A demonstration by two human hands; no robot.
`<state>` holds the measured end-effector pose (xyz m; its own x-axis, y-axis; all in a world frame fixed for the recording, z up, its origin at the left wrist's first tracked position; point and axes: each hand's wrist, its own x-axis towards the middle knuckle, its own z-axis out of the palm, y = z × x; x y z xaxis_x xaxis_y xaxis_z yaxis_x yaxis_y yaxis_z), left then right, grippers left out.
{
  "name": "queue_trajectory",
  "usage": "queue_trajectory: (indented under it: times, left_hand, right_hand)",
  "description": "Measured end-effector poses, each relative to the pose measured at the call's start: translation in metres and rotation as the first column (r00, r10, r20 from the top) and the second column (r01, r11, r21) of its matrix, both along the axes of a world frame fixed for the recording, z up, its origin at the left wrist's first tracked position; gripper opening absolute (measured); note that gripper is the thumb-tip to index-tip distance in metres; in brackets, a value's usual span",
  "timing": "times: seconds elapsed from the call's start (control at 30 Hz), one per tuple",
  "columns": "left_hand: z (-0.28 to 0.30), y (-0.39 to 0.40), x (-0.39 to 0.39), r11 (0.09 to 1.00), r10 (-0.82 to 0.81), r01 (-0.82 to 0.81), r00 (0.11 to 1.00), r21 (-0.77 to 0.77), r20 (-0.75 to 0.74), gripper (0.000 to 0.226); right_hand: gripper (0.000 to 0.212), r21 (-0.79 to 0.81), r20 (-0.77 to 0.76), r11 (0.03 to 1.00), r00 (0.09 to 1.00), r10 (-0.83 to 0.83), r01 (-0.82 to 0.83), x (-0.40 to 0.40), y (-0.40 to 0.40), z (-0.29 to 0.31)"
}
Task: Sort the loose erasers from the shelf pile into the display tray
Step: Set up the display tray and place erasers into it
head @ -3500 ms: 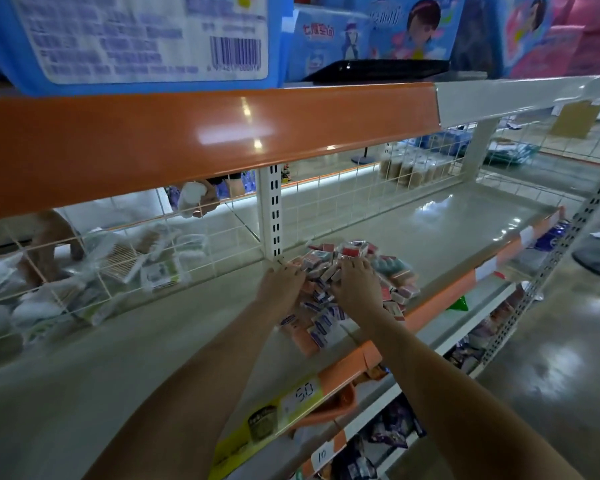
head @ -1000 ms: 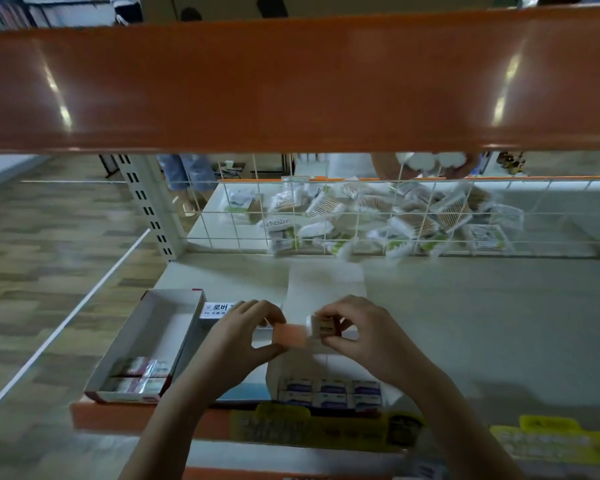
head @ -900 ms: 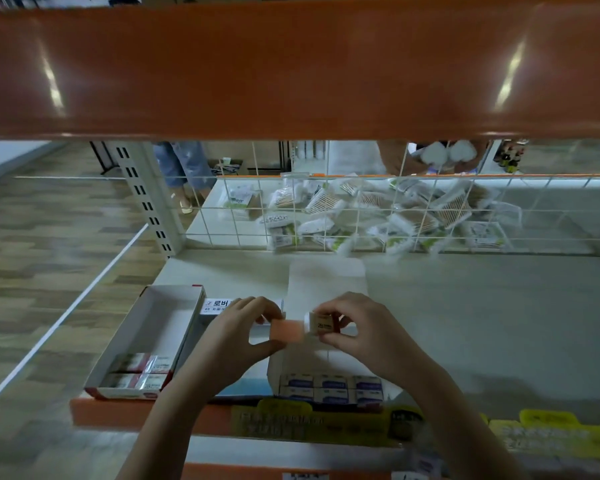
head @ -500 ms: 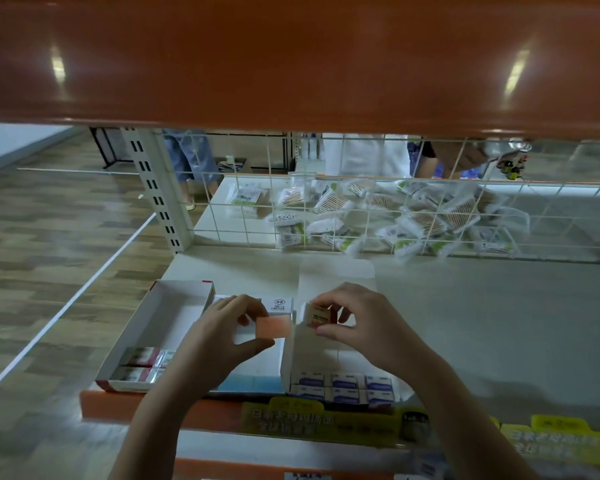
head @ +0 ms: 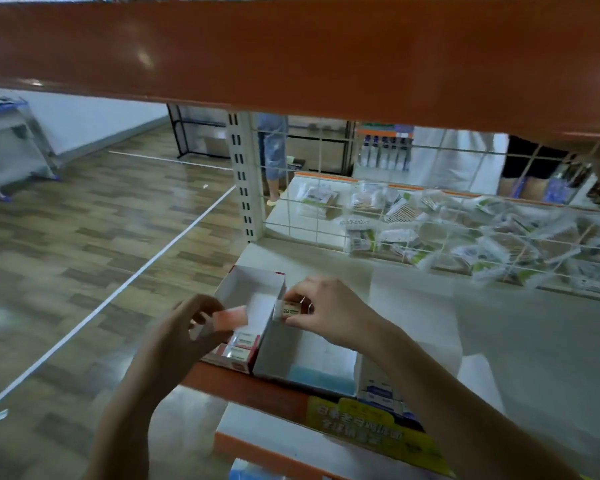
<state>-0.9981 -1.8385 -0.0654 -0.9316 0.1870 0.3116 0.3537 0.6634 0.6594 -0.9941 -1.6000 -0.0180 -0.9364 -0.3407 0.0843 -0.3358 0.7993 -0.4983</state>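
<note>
This is a shop, seen from an aisle. Above the hands runs the orange front edge (head: 291, 53) of an upper shelf; they work over a grey shelf (head: 534, 341) with an orange lip carrying a yellow price label (head: 371, 427) just below the right forearm. Beyond the hands a wire grid (head: 430, 216) backs the shelf, with bagged goods (head: 465, 237) heaped behind it. A slotted upright (head: 242, 174) stands beyond the left hand. Cardboard trays (head: 250, 289) of small packaged goods sit under the hands. Far left lies wood-pattern flooring (head: 84, 220) with a white line.
</note>
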Motion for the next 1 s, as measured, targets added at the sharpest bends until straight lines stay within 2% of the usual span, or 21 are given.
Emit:
queue_trajectory:
  times: [0.2, 0.43, 0.7, 1.0]
  left_hand:
    - [-0.002, -0.019, -0.009, 0.999, 0.048, -0.048, 0.999, 0.024, -0.007, 0.040]
    - [-0.011, -0.025, -0.033, 0.997, 0.055, -0.055, 0.998, 0.049, 0.010, 0.033]
    - [-0.012, -0.016, -0.051, 0.995, 0.030, -0.038, 0.996, 0.094, 0.086, 0.028]
    - [-0.009, -0.018, -0.049, 0.990, 0.022, -0.040, 0.991, 0.133, 0.130, 0.028]
  right_hand:
    - [0.029, 0.052, 0.070, 0.998, 0.997, 0.037, -0.041, -0.028, -0.045, -0.006]
    - [0.029, 0.157, 0.150, 0.986, 0.988, 0.027, -0.051, -0.053, -0.079, -0.034]
    - [0.027, 0.125, 0.128, 0.990, 0.989, -0.077, 0.061, -0.062, -0.093, -0.052]
    - [0.020, 0.059, 0.225, 0.997, 0.972, -0.064, 0.052, -0.066, -0.089, -0.048]
